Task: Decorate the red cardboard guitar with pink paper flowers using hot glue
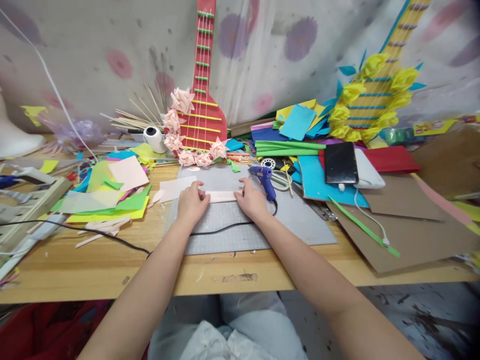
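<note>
A narrow strip of pale pink paper [222, 196] lies across the grey cutting mat [225, 240]. My left hand [193, 201] pinches its left end, thumb and fingers closed on it. At the other end my right hand [253, 199] grips the strip the same way. Left of my left hand lies a wider pale pink paper piece [170, 190], partly over the mat's edge. A blue hot glue gun [267, 182] rests just beyond my right hand, and its black cord [221, 230] runs beneath my forearms.
A red paper lute [204, 120] with pink flowers stands behind the mat; a yellow one [369, 102] stands at right. Coloured paper scraps [108, 195] cover the left. A black phone [341, 164], scissors [281, 180] and brown cardboard [405, 230] lie to the right.
</note>
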`<state>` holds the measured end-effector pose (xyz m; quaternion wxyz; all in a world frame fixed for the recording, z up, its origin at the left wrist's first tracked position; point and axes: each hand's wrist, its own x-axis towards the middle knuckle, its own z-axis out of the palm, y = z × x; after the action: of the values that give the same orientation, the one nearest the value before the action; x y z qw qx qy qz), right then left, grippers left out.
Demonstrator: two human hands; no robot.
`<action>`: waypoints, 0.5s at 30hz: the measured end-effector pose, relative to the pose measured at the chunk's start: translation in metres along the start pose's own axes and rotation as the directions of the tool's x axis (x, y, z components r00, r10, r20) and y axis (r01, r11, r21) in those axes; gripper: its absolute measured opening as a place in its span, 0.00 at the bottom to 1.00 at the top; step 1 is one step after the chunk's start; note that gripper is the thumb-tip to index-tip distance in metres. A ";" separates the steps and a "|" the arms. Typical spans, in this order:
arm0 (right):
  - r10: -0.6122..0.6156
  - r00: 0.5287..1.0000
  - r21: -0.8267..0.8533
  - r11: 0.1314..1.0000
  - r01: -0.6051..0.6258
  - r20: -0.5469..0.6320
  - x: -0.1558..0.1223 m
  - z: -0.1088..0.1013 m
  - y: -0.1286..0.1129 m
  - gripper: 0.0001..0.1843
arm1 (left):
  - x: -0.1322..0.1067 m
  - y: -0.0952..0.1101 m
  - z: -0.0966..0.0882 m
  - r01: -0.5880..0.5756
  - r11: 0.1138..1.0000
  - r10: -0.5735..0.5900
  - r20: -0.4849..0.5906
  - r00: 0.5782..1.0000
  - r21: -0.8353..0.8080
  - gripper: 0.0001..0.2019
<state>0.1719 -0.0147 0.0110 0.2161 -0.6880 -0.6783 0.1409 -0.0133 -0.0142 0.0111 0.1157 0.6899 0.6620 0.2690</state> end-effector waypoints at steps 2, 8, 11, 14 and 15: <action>0.001 1.000 -0.013 1.000 -0.001 -0.002 0.000 0.000 0.000 0.22 | 0.000 0.000 0.000 -0.006 1.000 0.006 -0.004 1.000 0.010 0.18; 0.034 0.999 -0.048 0.998 -0.035 -0.007 -0.001 -0.001 -0.001 0.21 | -0.001 -0.001 0.001 -0.024 0.999 0.024 -0.010 1.000 0.022 0.18; 0.044 0.999 -0.075 0.996 -0.043 0.004 -0.002 -0.001 -0.003 0.22 | -0.002 0.000 0.000 -0.029 0.999 0.030 -0.003 1.000 0.035 0.18; 0.051 0.999 -0.080 0.996 -0.050 0.003 -0.001 0.000 -0.002 0.22 | -0.002 0.000 0.000 -0.042 0.998 0.042 0.003 0.999 0.045 0.18; 0.047 0.999 -0.066 0.997 -0.047 -0.005 -0.001 0.000 -0.002 0.22 | -0.002 0.000 0.000 -0.045 0.998 0.044 0.008 0.999 0.045 0.18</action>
<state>0.1705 -0.0155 0.0119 0.1911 -0.7108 -0.6657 0.1226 -0.0135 -0.0164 0.0102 0.0965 0.7079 0.6521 0.2538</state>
